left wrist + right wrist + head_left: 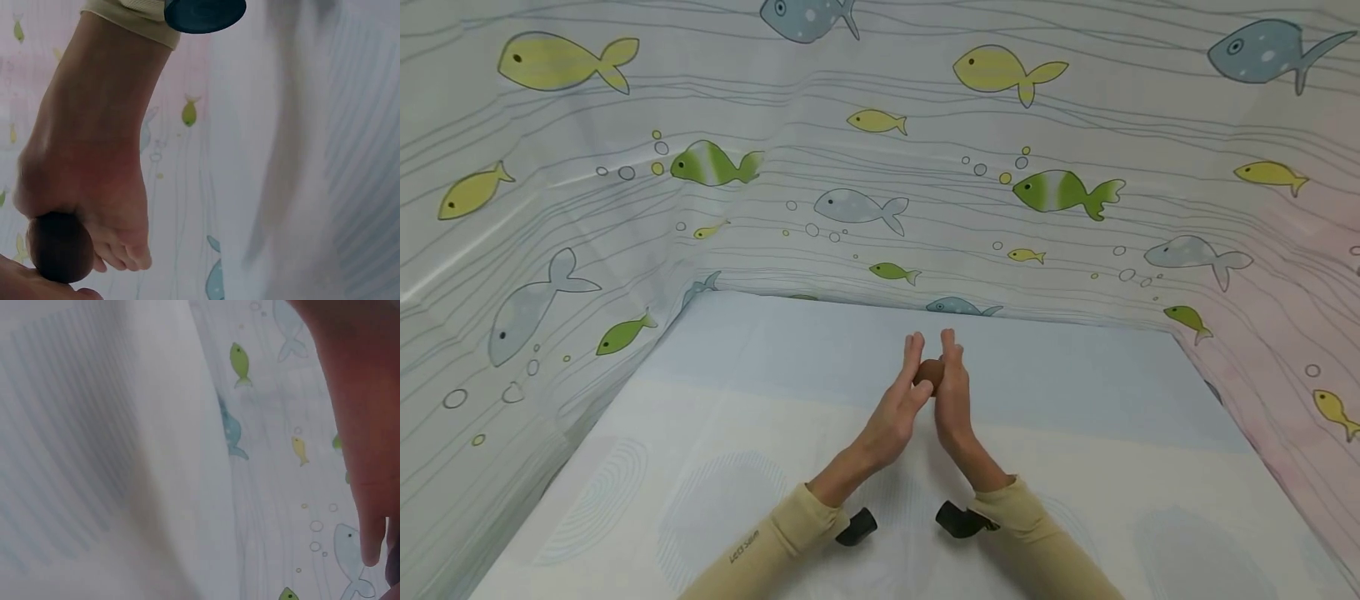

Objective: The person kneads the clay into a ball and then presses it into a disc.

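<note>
The white hanging sheet (925, 150), printed with blue, green and yellow fish, enclosed the work area on the visible sides. Before it stood the flat desk (1112, 492), covered in white and pale-blue patterned material. Over the desk extended the two beige fabric sleeves (760, 546), with a black cylindrical fitting (857, 527) visible near each cuff. The left hand (891, 417) and the right hand (953, 402) were raised, palms facing. The fingers of both were extended, not clenched, and the fingertips of one hand stood apart from those of the other. Smallest was the smooth brown ball (929, 372), possibly clay, contacted by both hands and suspended between them above the desk. In the inspector's judgement, the step in hand was pressing or rolling the ball between the palms; the next move called for even, light opposing pressure, lest it slip out or flatten.
</note>
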{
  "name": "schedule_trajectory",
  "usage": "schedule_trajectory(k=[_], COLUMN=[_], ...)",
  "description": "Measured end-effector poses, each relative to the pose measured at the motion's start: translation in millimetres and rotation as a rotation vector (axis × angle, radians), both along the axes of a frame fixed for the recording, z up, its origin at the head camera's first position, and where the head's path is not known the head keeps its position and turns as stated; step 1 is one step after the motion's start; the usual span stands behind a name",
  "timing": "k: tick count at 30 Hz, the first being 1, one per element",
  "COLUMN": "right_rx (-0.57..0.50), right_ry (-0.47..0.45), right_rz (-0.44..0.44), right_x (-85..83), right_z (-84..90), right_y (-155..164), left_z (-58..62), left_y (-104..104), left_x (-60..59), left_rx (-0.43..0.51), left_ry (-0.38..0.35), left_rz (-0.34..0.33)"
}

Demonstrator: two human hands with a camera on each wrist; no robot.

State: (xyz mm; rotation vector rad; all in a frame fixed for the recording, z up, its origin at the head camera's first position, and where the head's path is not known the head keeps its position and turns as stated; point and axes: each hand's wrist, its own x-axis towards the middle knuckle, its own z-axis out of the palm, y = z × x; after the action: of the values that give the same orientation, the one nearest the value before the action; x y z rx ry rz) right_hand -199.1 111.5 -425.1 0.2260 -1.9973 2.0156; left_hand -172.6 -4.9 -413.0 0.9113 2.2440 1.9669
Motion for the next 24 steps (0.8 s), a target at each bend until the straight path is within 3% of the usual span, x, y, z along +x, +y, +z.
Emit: schedule_trajectory(k=[13, 24], right_rx=[0.010, 0.006], right_ry=[-0.037, -0.050], right_rz=[0.141, 0.169], right_x=[25.1, 40.4], right_z=[-8.3, -5.8], right_y=[-12.9, -19.9], left_z=[10.6, 13.5], left_y=[-5.0, -7.7], left_x=[-13.6, -30.4], left_rx=[0.022, 0.071], left_ry=[0.044, 0.049], left_rz=[0.076, 0.118])
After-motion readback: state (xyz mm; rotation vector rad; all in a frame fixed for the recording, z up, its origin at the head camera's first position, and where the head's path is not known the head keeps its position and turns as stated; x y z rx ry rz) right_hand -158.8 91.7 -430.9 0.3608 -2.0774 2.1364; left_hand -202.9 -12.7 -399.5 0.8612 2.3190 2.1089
